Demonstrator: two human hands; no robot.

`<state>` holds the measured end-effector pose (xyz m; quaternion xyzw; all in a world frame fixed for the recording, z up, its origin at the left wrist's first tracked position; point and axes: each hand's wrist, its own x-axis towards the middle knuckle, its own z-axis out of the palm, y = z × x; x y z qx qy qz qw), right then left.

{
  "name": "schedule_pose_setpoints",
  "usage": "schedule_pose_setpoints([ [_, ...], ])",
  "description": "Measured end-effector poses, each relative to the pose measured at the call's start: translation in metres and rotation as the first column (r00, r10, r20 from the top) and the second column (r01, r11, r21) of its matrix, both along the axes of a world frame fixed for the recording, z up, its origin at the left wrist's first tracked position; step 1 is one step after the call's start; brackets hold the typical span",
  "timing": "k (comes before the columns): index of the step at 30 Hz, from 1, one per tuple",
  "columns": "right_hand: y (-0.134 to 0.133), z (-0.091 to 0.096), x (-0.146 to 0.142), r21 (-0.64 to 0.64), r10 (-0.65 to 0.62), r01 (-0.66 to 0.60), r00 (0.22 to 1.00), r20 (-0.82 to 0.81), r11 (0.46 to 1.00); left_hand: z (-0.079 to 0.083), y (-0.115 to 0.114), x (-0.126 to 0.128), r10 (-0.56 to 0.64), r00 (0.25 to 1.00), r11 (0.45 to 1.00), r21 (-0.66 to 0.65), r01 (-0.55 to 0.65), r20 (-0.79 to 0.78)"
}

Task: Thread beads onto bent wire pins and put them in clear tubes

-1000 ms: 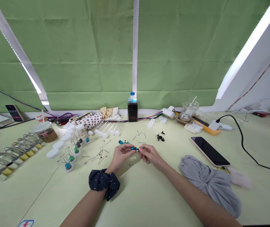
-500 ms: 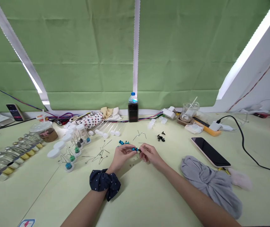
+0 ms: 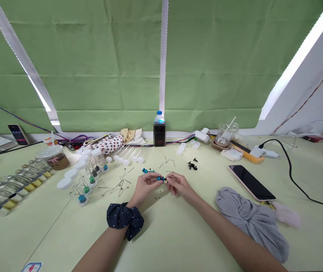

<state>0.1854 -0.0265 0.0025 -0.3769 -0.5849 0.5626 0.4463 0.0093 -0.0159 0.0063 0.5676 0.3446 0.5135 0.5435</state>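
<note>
A: What is the left hand (image 3: pixel 147 184) doing?

B: It has its thumb and finger squeezed together on a tiny blue piece (image 3: pixel 159 178).

A: And the right hand (image 3: pixel 180 185)?

B: Its thumb and finger are pinched too, on a little black piece (image 3: pixel 165 179). The blue piece and the black piece meet end to end, in between the two hands. I can't tell if they are stuck together.

A: Are they on the table (image 3: pixel 164 238)?

B: No, the fingers hold them up, just over the middle of it.

A: What is close by?

B: Some more blue bits (image 3: pixel 145 171) lie just past the left hand. Bent wires (image 3: pixel 120 185) are spread out to the left of it. Past the right hand there is a small bunch of black pegs (image 3: pixel 192 165).

A: What is that dark blue thing?

B: A hair tie (image 3: pixel 125 219) with white dots, and it goes around the left wrist.

A: What about farther over?

B: On the right, a phone (image 3: pixel 253 182) lies flat near a gray cloth (image 3: pixel 252 219). On the left are jars with white lids (image 3: pixel 71 173), and then a row of glass bottles (image 3: pixel 14 185).
</note>
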Motion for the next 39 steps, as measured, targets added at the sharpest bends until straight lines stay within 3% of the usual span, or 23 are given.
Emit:
schedule_pose_setpoints([
  [12,0.0043,-0.0064,-0.0036,-0.004,-0.064,0.064,0.998,-0.005,0.998,-0.0036,0.0006,0.0024,-0.036,0.999,0.999,0.012,0.036,-0.005],
  [21,-0.0016,0.0002,-0.0016,0.006,0.029,-0.029,0.999,-0.030,1.000,-0.0011,0.0011,0.0005,0.003,1.000,1.000,0.004,-0.003,-0.004],
  [39,0.0049,-0.0078,-0.0025,0.017,-0.038,0.038,0.998,-0.042,0.999,-0.0003,-0.0013,0.0029,-0.047,0.999,0.999,-0.003,0.047,0.008],
])
